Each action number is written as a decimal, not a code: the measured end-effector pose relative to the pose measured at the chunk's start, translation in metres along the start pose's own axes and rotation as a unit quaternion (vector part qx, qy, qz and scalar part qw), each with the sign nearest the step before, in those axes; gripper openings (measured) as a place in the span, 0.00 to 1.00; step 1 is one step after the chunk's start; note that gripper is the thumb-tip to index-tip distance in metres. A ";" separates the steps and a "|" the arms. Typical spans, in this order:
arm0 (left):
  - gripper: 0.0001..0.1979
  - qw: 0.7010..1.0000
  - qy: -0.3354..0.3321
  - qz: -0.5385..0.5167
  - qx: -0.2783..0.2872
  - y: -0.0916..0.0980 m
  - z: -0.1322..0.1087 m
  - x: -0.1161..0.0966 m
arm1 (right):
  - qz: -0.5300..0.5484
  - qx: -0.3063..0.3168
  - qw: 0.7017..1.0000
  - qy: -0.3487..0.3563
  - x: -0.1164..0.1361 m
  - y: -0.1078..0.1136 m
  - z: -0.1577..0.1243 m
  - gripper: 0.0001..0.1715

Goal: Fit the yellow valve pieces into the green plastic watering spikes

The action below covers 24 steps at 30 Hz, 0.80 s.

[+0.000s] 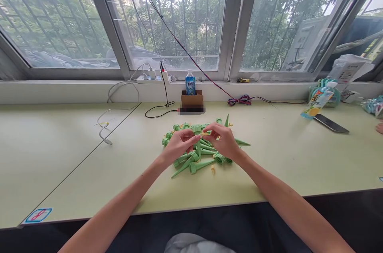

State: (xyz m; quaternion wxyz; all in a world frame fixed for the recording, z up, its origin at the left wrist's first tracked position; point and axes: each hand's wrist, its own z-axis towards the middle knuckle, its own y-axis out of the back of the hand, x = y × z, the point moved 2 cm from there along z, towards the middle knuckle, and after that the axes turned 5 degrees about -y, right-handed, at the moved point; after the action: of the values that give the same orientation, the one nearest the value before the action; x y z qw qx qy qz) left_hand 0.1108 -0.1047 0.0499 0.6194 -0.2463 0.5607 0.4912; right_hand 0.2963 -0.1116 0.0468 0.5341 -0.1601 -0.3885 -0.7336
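Note:
Over a pile of green plastic watering spikes, both my hands are brought close together. My left hand is closed on one green watering spike, its wide collar up and its point downward. Pinched in the fingertips of my right hand is a small yellow plastic piece, right beside that collar. Whether the piece touches the spike is hard to make out. One loose yellow piece lies on the table at the near side of the pile, and a few more show among the spikes.
Behind the pile stands a small cardboard box with a blue-labelled bottle. A black cable and a white cable lie on the left. On the right are a tilted drink bottle, a phone and part of another person's hand.

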 end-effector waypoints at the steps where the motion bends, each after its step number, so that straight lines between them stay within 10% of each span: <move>1: 0.18 1.000 0.000 0.000 0.000 0.000 0.000 0.000 | -0.001 -0.001 1.000 0.001 0.000 0.000 0.000 0.08; 24: 0.15 0.998 -0.031 0.048 -0.016 -0.002 -0.001 -0.001 | 0.044 0.031 0.996 -0.073 -0.007 -0.004 -0.003 0.13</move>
State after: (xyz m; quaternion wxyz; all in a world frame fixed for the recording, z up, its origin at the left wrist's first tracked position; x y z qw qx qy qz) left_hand 0.1126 -0.1065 0.0502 0.6082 -0.2137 0.5445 0.5366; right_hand 0.2960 -0.1090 0.0389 0.5410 -0.2137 -0.4420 -0.6829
